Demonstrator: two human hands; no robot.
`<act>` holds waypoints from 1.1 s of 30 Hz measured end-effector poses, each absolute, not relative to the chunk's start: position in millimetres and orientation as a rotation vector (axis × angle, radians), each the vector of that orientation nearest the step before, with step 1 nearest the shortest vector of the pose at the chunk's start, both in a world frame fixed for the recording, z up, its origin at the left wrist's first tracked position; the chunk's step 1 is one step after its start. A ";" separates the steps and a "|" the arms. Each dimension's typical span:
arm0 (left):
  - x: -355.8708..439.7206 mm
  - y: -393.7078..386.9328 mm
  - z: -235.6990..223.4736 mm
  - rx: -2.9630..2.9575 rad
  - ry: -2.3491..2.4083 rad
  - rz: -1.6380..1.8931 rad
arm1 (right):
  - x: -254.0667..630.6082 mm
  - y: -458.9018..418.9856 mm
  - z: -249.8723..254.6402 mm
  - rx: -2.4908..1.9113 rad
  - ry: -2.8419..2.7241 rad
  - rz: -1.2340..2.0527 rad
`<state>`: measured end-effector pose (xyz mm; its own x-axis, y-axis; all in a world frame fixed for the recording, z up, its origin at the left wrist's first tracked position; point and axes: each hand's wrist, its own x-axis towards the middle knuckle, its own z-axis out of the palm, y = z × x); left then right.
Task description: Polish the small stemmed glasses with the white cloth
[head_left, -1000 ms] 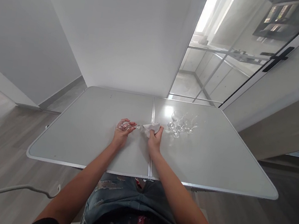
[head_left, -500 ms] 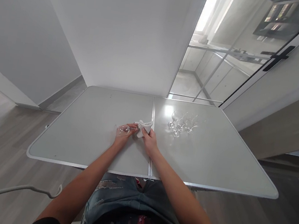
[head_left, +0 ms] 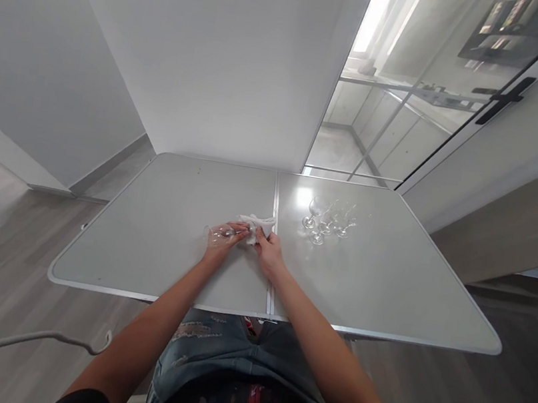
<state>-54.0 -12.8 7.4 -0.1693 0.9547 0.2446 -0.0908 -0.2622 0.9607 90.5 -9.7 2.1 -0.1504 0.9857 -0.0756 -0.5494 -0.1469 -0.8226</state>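
A clear stemmed glass (head_left: 216,235) lies sideways in my left hand (head_left: 223,243), its bowl toward the left and its foot end toward the right. My left fingers are closed around the glass near its stem. Bunched in my right hand (head_left: 269,252) is a white cloth (head_left: 260,224), pressed against the foot end of the glass. The cloth covers the foot, so that part is hidden. Both hands are close together above the table, just left of its centre seam.
Several clear stemmed glasses (head_left: 326,223) stand grouped on the right half of the grey folding table (head_left: 387,293). A white wall (head_left: 215,86) rises behind the table. A glazed door (head_left: 385,131) with a black handle is at the back right. A pale cable (head_left: 26,336) runs at the lower left.
My right hand has moved left with the cloth, from beside the glass onto its foot end. My left hand has stayed nearly in place, still holding the glass. The grouped glasses have not moved.
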 end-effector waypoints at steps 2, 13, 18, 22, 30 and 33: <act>-56.0 -12.1 8.4 1.170 1.174 1.633 | 91.8 -12.0 4.9 -0.732 -0.789 1.663; -53.2 -14.1 9.5 1.235 1.137 1.557 | 96.8 -9.3 6.1 -0.807 -0.742 1.599; -55.2 -12.2 6.6 1.185 1.157 1.590 | 101.1 -9.6 7.2 -0.829 -0.744 1.549; -53.6 -12.6 6.6 1.206 1.115 1.536 | 97.5 -8.8 10.1 -0.743 -0.720 1.519; -55.8 -13.5 7.2 1.218 1.181 1.594 | 101.8 -10.0 7.6 -0.839 -0.768 1.585; -55.9 -14.4 8.2 1.187 1.169 1.569 | 101.8 -10.4 11.4 -0.763 -0.707 1.519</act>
